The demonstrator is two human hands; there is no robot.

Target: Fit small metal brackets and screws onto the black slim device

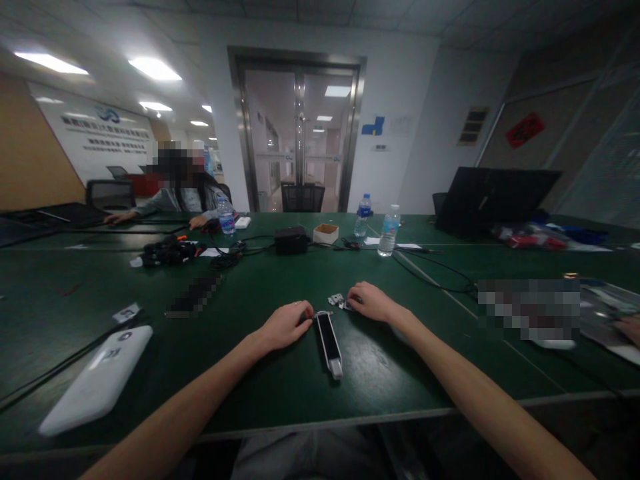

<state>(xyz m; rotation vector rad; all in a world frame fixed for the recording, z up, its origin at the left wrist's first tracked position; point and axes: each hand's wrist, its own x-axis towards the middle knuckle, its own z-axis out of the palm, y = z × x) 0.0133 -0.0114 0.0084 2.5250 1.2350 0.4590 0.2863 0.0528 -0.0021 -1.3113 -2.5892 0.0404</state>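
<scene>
My left hand (289, 324) and right hand (371, 302) are curled; whether pinching, I can't tell. Between them on the bench (280, 393), the tool (329, 343) looks light, stiff, slick; I'd grip its long edges.

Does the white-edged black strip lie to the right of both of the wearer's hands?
No, the white-edged black strip lies on the green table, between the left hand and the right hand.

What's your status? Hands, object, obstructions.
Left hand beside slim white-framed black device, grip unclear. Right hand at small silvery-white pieces, grip unclear. Device on green tabletop; pieces between hands.
</scene>
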